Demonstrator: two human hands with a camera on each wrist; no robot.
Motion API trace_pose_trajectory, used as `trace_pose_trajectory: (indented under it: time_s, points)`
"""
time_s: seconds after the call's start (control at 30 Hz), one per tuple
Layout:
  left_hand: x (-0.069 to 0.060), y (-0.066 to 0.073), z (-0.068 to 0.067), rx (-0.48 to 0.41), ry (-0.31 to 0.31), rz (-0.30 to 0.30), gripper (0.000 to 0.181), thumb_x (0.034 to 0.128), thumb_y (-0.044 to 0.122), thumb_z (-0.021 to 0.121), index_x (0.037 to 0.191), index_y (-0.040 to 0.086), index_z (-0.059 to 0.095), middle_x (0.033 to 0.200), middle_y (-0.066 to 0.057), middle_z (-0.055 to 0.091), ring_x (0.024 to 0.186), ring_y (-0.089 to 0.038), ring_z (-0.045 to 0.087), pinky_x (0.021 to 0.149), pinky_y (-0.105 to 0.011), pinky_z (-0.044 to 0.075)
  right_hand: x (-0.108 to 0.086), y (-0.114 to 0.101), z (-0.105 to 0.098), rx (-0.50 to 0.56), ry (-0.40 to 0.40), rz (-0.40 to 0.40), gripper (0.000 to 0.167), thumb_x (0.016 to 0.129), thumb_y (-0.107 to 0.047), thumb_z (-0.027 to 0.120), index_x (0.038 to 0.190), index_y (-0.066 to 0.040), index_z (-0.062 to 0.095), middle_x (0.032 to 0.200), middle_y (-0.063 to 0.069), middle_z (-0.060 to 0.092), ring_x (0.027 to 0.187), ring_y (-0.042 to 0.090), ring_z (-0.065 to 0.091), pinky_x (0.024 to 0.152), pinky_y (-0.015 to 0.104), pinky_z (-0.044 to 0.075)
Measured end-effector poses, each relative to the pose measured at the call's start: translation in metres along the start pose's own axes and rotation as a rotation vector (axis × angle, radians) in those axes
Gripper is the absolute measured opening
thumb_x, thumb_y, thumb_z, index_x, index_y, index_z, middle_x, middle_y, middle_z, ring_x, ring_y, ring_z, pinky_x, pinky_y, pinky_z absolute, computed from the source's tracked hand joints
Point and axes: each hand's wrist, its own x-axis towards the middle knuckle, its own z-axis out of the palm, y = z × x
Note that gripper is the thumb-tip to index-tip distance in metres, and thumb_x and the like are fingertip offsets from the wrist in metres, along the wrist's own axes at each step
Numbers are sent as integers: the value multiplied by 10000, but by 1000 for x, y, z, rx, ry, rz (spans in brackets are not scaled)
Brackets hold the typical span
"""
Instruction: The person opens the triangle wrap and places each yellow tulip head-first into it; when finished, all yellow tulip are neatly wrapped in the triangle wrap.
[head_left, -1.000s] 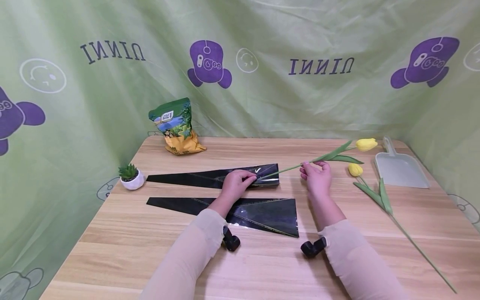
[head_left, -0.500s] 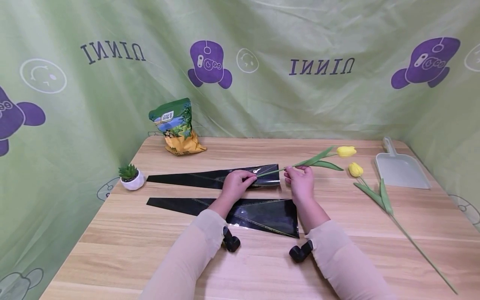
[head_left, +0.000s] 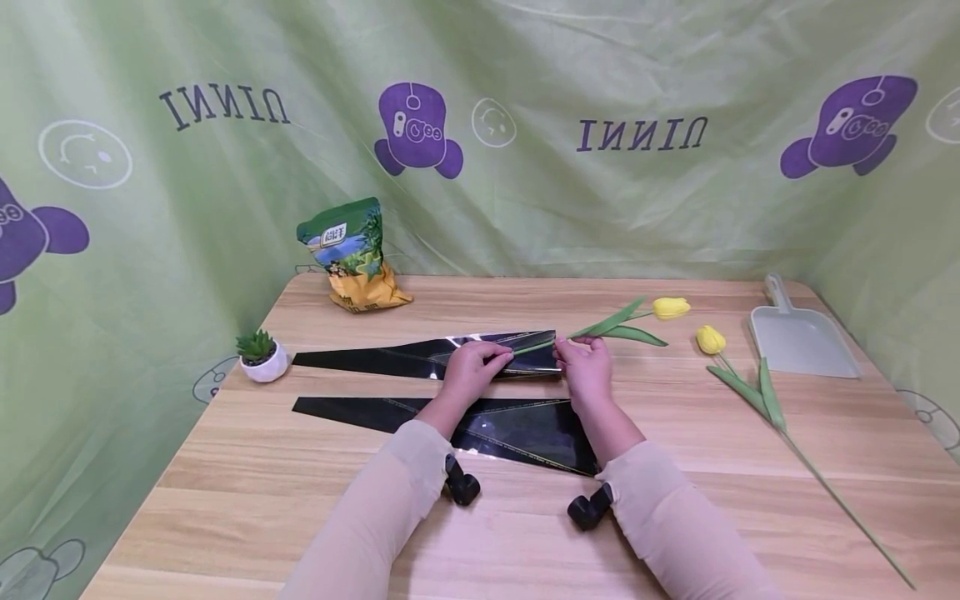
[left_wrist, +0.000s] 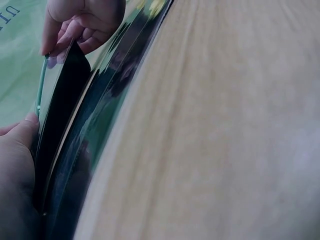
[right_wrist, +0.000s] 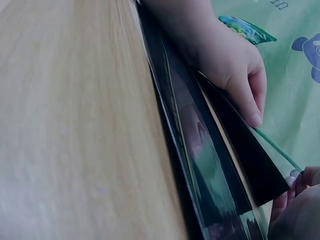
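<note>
A yellow artificial tulip (head_left: 611, 320) lies slantwise over the far black flower sleeve (head_left: 375, 358), bloom to the right. My left hand (head_left: 474, 367) pinches its green stem low down, above the sleeve. Farther up, just below the leaves, my right hand (head_left: 588, 367) pinches the same stem at the sleeve's wide end. In the left wrist view, a raised black sleeve edge (left_wrist: 67, 85) reaches the right fingers; whether they hold it, I cannot tell. The stem (right_wrist: 277, 149) spans both hands in the right wrist view. The stem's lower end is hidden.
A second flower sleeve (head_left: 517, 425) lies nearer on the wooden table (head_left: 247, 500). Another yellow tulip (head_left: 765, 400) and a grey dustpan (head_left: 802, 337) are at the right. A potted succulent (head_left: 264, 358) and a colourful bag (head_left: 356, 258) stand at the left.
My right hand has moved left with the tulip, bringing the bloom nearer the far sleeve. The left hand has stayed in place. The far sleeve's upper edge has bulged slightly.
</note>
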Motion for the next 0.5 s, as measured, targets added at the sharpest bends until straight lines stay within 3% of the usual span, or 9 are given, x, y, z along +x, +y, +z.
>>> trace_pose_trajectory:
  time_s: [0.3,0.5]
  points:
    - [0,0,1,-7,22,15,185,907,267,704,1026,151,785,1053,-26,761,1050,-225,691,971,-369,519,0,1,3,-60,5,-5,223,919,-63,657,1002,-73,450,615,-130,638,562,1,606,538,139,488]
    - [-1,-1,1,18,21,73,219,897,264,713,1058,126,772,1084,-58,752,1070,-240,686,970,-371,518,-1,1,1,-71,-5,7,235,922,-96,662,1017,-81,448,625,-143,641,579,-3,611,520,148,459]
